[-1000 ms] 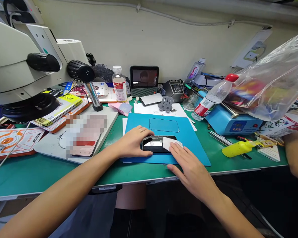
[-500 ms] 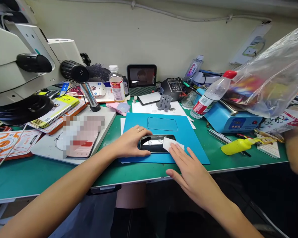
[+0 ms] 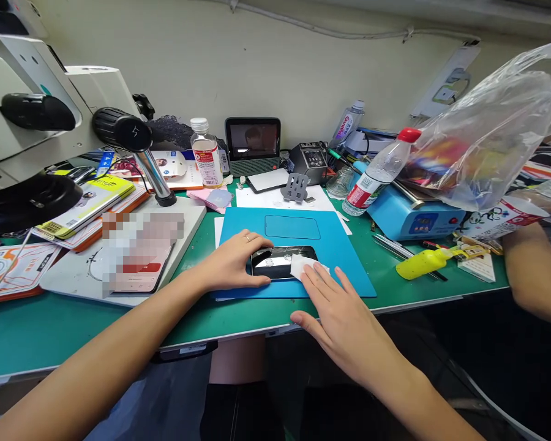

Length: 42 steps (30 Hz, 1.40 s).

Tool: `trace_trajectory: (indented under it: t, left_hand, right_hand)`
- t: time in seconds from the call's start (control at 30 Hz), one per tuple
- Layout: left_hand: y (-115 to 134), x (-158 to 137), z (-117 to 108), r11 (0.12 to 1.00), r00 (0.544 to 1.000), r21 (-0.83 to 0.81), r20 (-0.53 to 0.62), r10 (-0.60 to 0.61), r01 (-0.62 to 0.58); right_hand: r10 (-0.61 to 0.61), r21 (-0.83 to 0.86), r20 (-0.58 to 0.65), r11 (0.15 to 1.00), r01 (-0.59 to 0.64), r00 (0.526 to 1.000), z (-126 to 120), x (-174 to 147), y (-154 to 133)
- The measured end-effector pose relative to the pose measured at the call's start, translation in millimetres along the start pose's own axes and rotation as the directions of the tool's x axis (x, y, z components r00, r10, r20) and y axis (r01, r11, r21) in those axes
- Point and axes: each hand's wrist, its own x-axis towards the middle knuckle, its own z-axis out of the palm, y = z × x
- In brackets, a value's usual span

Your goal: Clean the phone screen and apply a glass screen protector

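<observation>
View swung right; left fingers (image 3: 259, 242) still clasp phone (image 3: 278, 271), right fingers (image 3: 311, 283) outstretched flat on white tissue (image 3: 297, 267).

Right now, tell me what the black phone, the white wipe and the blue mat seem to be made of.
Black phone: probably a glass face, glossy, judging by the bright reflection across it.
White wipe: paper or thin cloth, matte; no shine, but texture is too small to tell.
Blue mat: likely rubber or silicone, dull; its colour looks even, without glare.
</observation>
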Motion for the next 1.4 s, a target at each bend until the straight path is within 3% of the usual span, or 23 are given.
trace_trajectory:
  t: [0.27,0.43,0.63,0.87,1.13,1.4]
  left_hand:
    - [1,-1,0,1.0,1.0,-0.015,0.013,-0.003,0.003]
    - [0,0,1,1.0,1.0,-0.021,0.021,0.001,-0.001]
    - [3,0,0,0.999,1.0,-0.029,0.023,-0.014,0.014]
    - [1,0,0,0.999,0.999,-0.034,0.023,-0.037,0.038]
    - [1,0,2,0.997,0.998,-0.042,0.008,-0.064,0.064]
    - [1,0,1,0.996,0.997,-0.053,0.037,-0.071,0.073]
  right_hand:
    - [0.113,0.015,0.038,0.993,-0.114,0.993,3,37,12]
    - [0.097,0.0,-0.059,0.995,-0.097,0.994,7,19,7]
    - [0.129,0.071,0.033,0.989,-0.131,0.991,5,34,18]
    - [0.154,0.091,-0.017,0.984,-0.152,0.988,9,23,28]
    - [-0.007,0.22,-0.01,0.976,0.009,1.0,10,50,12]
    - [-0.091,0.211,0.026,0.974,0.084,0.995,5,8,11]
